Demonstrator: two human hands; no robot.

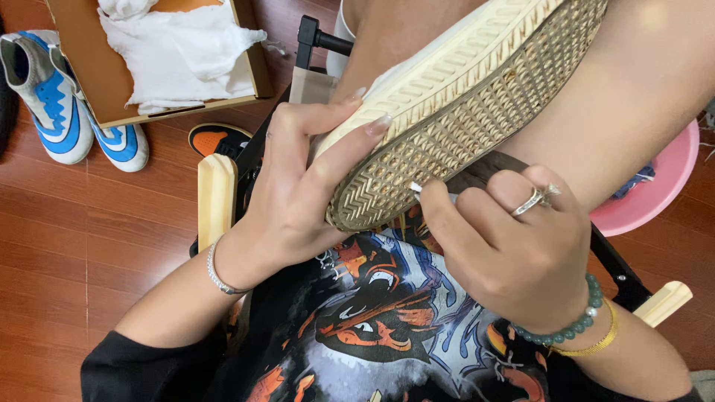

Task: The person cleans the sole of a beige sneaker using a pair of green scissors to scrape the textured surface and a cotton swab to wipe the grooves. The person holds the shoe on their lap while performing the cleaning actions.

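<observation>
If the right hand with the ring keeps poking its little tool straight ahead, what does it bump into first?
The right hand points its small pale tool up-left at the shoe sole. It would most likely meet the patterned tread first; the tip already looks about touching, though depth is hard to judge.

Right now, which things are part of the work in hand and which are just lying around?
In use: left hand gripping the shoe; right hand pressing a small tool against its sole.
Lying about: blue-and-white sneakers, cardboard box, pink stool.

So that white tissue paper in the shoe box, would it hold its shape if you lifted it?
Probably not. The tissue paper lies crumpled and folded in the cardboard box, so it likely droops limp. It looks thin, so probably very light and easy to tear. Its creased surface suggests it would not slide or roll.
</observation>
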